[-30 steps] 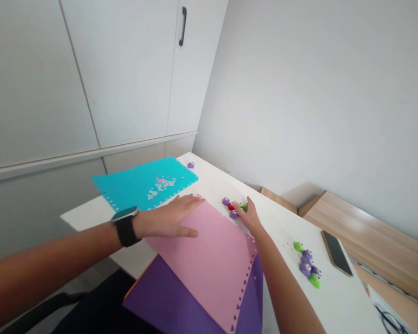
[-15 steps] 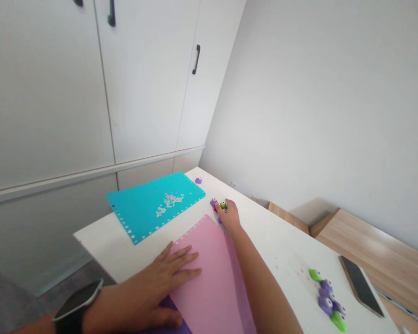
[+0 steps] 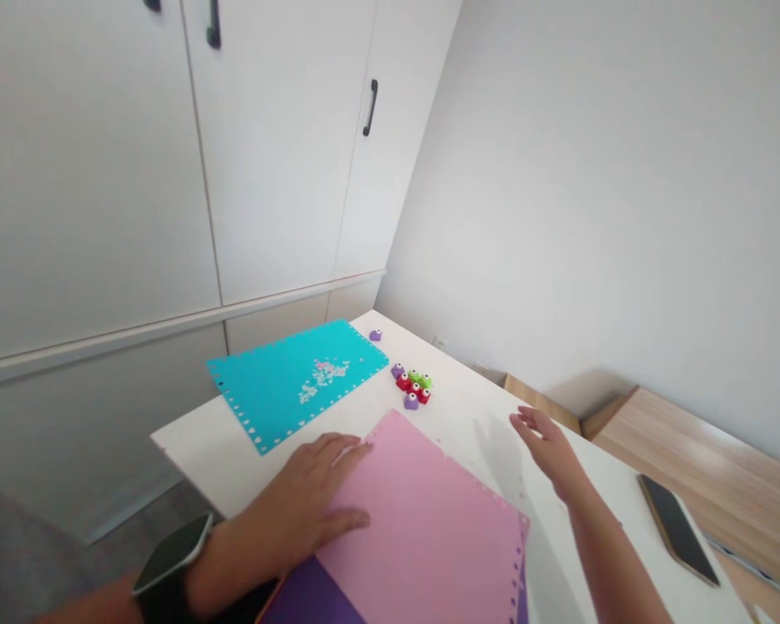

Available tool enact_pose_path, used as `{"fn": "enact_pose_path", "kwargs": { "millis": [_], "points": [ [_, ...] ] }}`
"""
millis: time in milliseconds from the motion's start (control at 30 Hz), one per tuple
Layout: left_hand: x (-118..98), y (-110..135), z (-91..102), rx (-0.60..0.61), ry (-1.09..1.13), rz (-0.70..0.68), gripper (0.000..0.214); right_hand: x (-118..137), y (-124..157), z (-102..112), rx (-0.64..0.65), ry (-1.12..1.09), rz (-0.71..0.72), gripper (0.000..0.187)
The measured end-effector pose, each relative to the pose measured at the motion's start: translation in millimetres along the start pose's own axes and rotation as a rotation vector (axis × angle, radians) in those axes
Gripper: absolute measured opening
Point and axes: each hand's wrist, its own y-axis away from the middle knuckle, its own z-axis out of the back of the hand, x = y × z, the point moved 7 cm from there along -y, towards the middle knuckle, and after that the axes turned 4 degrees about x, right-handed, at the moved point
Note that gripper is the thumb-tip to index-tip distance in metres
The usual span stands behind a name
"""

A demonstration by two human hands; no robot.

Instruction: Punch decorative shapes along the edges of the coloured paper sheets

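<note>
My left hand [image 3: 315,490] lies on a pink sheet of paper [image 3: 422,520], fingers stretched and thumb apart. Small holes line the edges of that sheet, which rests over purple paper [image 3: 315,598]. Off to the right, my right hand [image 3: 542,440] is raised above the white table [image 3: 458,416] with its fingers extended and nothing in it. Beyond the pink sheet's far corner sits a cluster of small paper punches [image 3: 416,386] in purple, red and green, with white round buttons. A lone purple punch [image 3: 375,335] stands near the far table corner.
A turquoise sheet [image 3: 266,390] with punched edges carries a scatter of pale paper bits [image 3: 323,376]. A phone [image 3: 678,529] lies by the right table edge. White cabinets [image 3: 273,156] and a wooden unit [image 3: 708,468] stand beyond the table.
My right hand has let go of the punch cluster and moved right and nearer. The pink sheet's right part now lies in plain view. My right forearm now covers the other punches at right.
</note>
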Motion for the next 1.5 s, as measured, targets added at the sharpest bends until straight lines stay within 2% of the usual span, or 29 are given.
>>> {"fn": "enact_pose_path", "kwargs": {
  "millis": [100, 200, 300, 400, 500, 600, 700, 767, 867, 967, 1067, 1133, 1233, 1367, 1500],
  "points": [
    [6, -31, 2.9, -0.034, -0.01, -0.042, 0.083, -77, 31, 75, -0.106, 0.202, -0.097, 0.056],
    [6, -62, -2.1, -0.006, -0.01, -0.09, 0.094, -147, 71, 132, -0.187, 0.426, -0.261, 0.064],
    [9, -82, -9.2, 0.01, -0.001, -0.11, 0.097, -184, 110, 155, -0.212, 0.593, -0.296, 0.069],
    [19, -92, -14.8, -0.004, 0.054, -0.097, 0.095, -194, 138, 149, -0.143, 0.499, -0.26, 0.065],
    [25, -96, -17.3, -0.005, 0.065, -0.105, 0.095, -187, 152, 142, -0.139, 0.335, -0.282, 0.06],
    [7, -95, -8.6, -0.049, 0.031, -0.198, 0.084, -171, 160, 137, -0.161, 0.312, -0.269, 0.049],
    [-36, -92, -0.4, -0.033, 0.049, -0.292, 0.066, -158, 166, 124, -0.09, 0.347, -0.232, 0.04],
    [-73, -94, -4.3, 0.04, 0.065, -0.362, 0.065, -152, 171, 115, -0.053, 0.359, -0.208, 0.036],
    [-126, -104, -26.6, 0.168, 0.069, -0.489, 0.076, -149, 180, 111, -0.072, 0.346, -0.214, 0.033],
    [-161, -121, -63.7, 0.313, 0.004, -0.603, 0.105, -148, 189, 112, -0.1, 0.337, -0.228, 0.03],
    [-173, -142, -93.8, 0.406, -0.04, -0.58, 0.125, -142, 203, 113, -0.134, 0.264, -0.228, 0.029],
    [-176, -152, -100.8, 0.386, -0.038, -0.573, 0.123, -132, 216, 110, -0.182, 0.07, -0.236, 0.032],
    [-178, -160, -100.3, 0.33, -0.037, -0.593, 0.094, -106, 240, 92, -0.243, -0.345, -0.246, 0.041],
    [-176, -166, -93.1, 0.313, 0.037, -0.595, 0.045, -68, 271, 57, -0.306, -0.779, -0.306, 0.042],
    [-175, -174, -79.5, 0.337, 0.136, -0.592, 0.022, -53, 281, 25, -0.325, -1.067, -0.404, 0.045]
  ]
}}
